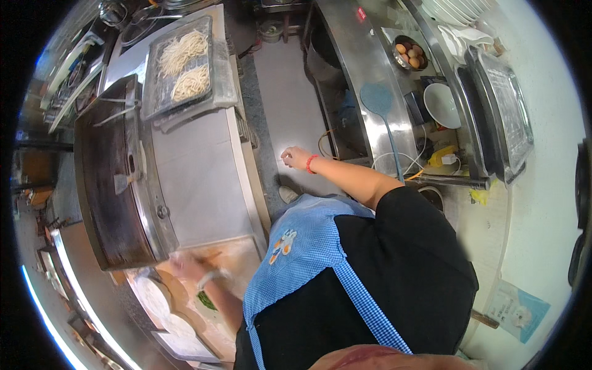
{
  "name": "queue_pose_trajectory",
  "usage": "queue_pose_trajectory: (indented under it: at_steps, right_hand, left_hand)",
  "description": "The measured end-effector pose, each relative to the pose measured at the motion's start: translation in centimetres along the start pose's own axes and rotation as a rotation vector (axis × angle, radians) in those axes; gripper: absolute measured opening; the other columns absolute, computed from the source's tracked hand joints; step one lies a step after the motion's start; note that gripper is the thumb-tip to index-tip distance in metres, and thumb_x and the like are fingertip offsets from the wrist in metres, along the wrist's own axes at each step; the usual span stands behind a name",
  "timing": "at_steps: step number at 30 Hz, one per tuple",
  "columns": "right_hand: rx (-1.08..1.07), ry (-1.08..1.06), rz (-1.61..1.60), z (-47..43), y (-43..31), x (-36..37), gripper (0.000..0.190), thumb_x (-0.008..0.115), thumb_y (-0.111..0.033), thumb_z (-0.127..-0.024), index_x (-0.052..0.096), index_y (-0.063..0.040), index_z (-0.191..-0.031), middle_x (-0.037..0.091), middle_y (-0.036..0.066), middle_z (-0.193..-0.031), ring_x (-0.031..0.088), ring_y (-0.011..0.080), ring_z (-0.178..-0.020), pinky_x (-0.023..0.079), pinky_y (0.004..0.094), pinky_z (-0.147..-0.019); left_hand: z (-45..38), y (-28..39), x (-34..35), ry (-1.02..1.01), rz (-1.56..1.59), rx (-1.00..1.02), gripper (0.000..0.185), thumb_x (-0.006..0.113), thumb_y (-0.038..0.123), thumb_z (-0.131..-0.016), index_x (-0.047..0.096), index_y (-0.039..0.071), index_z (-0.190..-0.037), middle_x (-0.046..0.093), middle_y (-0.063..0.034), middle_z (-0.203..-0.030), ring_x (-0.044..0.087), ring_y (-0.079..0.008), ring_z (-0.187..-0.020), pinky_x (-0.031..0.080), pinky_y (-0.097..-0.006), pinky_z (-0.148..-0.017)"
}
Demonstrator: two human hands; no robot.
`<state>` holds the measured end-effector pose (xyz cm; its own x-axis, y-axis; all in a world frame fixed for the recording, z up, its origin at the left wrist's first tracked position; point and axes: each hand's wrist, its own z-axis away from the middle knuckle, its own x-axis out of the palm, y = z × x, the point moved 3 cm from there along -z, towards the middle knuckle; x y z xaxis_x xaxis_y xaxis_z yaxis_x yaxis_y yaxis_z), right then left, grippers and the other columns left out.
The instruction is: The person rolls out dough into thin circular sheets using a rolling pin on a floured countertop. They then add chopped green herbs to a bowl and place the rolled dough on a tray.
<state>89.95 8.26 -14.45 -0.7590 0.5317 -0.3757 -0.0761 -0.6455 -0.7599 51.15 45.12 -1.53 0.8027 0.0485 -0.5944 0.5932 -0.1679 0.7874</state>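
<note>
My left hand [185, 266], blurred, hovers over or touches the floured wooden board [240, 249] near the griddle's corner. Whether anything is in its fingers cannot be made out. Chopped greens [206, 300] show beside that wrist, and a white, floury mass [152, 296] lies farther left. My right hand [294, 158], a red beaded bracelet on its wrist, is out in front of my apron [296, 236], above the floor. Its fingers are curled together; a thin pale sliver shows at the tips, but I cannot tell whether it is held.
A flat griddle [111, 185] with a scraper [122, 184] and tongs [118, 113] lies left. Beyond the counter [199, 185] stands a tray [150, 99] of noodles [185, 53]. The right steel bench [342, 46] carries a blue-green fly swatter [379, 99] and a bowl of eggs [409, 55].
</note>
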Motion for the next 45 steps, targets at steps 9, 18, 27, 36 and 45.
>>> queue_pose_trajectory:
  at_steps: [9,18,27,36,45]
  right_hand:
    - [0.056,0.048,-0.014,-10.1,0.3,-6.4,0.039,0.050,-0.029,-0.099,0.073,-0.003,-0.080,0.071,0.015,-0.074,0.068,0.0228,-0.068,0.053,0.0393,-0.068]
    - [0.512,0.170,-0.572,-31.7,1.1,-14.1,0.020,0.053,-0.009,-0.102,0.065,0.003,-0.111,0.073,0.013,-0.090,0.071,0.0225,-0.076,0.059,0.0351,-0.063]
    - [0.339,0.017,-0.611,-62.7,0.1,-12.9,0.034,0.063,-0.029,-0.095,0.073,-0.005,-0.116,0.073,0.011,-0.112,0.067,0.0242,-0.100,0.053,0.0416,-0.087]
    - [0.325,-0.012,0.172,-70.5,-2.8,-10.9,0.035,0.064,-0.030,-0.095,0.073,-0.003,-0.116,0.073,0.011,-0.113,0.067,0.0244,-0.101,0.053,0.0418,-0.088]
    - [0.359,-0.040,0.285,-69.7,-0.7,-11.4,0.037,0.065,-0.031,-0.094,0.072,-0.002,-0.116,0.073,0.012,-0.114,0.067,0.0246,-0.102,0.053,0.0421,-0.088]
  left_hand:
    - [1.2,14.5,32.6,-0.614,-0.162,0.532,0.056,0.069,0.010,-0.083,0.050,-0.005,-0.134,0.052,-0.0276,-0.135,0.043,-0.0436,-0.133,0.031,-0.0525,-0.115]
    - [-1.3,13.6,46.8,-0.514,-0.808,0.237,0.075,0.054,0.037,-0.098,0.028,-0.005,-0.154,0.029,-0.0293,-0.159,0.023,-0.0408,-0.151,0.022,-0.0510,-0.123]
    - [-1.2,14.8,49.8,-0.458,-0.846,0.347,0.078,0.051,0.046,-0.100,0.027,-0.002,-0.156,0.028,-0.0263,-0.162,0.023,-0.0390,-0.152,0.020,-0.0491,-0.124]
    - [-1.0,15.2,52.1,-0.427,-0.905,0.337,0.078,0.050,0.048,-0.100,0.028,0.000,-0.157,0.028,-0.0238,-0.162,0.024,-0.0393,-0.152,0.021,-0.0498,-0.124]
    - [-1.1,15.8,52.0,-0.439,-0.907,0.346,0.077,0.050,0.049,-0.100,0.028,0.003,-0.157,0.028,-0.0214,-0.163,0.025,-0.0395,-0.151,0.021,-0.0504,-0.124]
